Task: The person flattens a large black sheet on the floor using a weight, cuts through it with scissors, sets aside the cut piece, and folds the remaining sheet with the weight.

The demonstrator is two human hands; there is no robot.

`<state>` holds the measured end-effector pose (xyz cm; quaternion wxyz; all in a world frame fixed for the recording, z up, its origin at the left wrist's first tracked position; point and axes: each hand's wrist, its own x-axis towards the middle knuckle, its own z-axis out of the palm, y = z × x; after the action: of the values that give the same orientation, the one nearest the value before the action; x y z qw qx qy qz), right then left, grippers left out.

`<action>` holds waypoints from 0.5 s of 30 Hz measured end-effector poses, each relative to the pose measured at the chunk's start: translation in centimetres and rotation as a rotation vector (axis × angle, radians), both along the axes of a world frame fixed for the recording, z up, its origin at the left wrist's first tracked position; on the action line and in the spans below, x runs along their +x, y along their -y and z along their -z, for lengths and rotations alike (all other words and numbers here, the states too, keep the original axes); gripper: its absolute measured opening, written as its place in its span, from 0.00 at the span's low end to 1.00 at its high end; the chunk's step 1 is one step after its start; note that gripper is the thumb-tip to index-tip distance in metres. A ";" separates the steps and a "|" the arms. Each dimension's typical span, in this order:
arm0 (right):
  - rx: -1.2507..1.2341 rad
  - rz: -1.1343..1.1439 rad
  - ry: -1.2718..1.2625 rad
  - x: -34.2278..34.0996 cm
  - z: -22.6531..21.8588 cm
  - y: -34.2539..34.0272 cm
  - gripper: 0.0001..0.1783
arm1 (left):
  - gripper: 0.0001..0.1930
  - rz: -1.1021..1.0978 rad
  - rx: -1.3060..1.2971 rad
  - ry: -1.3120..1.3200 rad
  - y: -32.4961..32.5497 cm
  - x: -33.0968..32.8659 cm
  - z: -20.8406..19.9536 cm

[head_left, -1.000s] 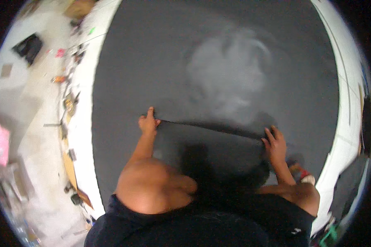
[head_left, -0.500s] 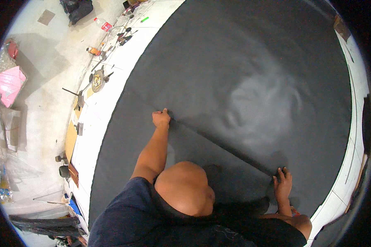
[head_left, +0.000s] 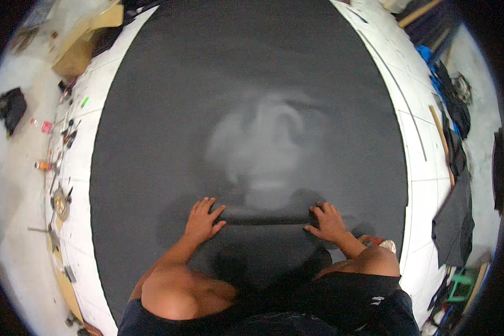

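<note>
A wide dark grey sheet (head_left: 246,61) covers most of the floor in front of me and under my bent legs. A straight fold or ridge (head_left: 266,222) runs left to right across it, between my hands. At the ridge's left end, my left hand (head_left: 203,221) rests on the sheet with fingers spread. My right hand (head_left: 327,222) lies at the right end, fingers spread too. Neither hand grips the sheet. A pale, shiny patch (head_left: 257,134) of the sheet's surface shows beyond the ridge.
On the left lie a bottle with a red label (head_left: 46,127), a green lighter-like stick (head_left: 84,102), an orange container (head_left: 43,166) and a round dish (head_left: 60,204). Black cloth (head_left: 455,224) and a green stool (head_left: 462,284) stand at right. White tiles (head_left: 423,196) border the sheet.
My view has turned, so the ridge now runs level instead of slanting. My left hand has gone from a closed pinch to spread fingers, and both hands are closer together.
</note>
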<state>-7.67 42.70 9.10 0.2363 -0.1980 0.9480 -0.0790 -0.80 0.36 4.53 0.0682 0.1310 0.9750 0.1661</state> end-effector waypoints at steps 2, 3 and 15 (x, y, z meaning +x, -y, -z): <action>0.026 0.024 -0.045 0.2 0.2 -2.3 0.33 | 0.30 0.040 0.013 -0.004 -0.5 -0.6 0.7; -0.144 0.016 -0.082 0.4 1.2 -4.0 0.32 | 0.30 0.034 0.022 0.000 -1.2 -0.9 0.9; 0.305 0.893 -0.497 14.6 -9.8 -18.1 0.28 | 0.31 0.043 0.017 0.115 -0.6 -0.6 -0.1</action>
<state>6.95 60.78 18.93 -0.0259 0.2484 0.9682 0.0160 -1.37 0.96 4.62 0.1266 0.1426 0.9650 0.1799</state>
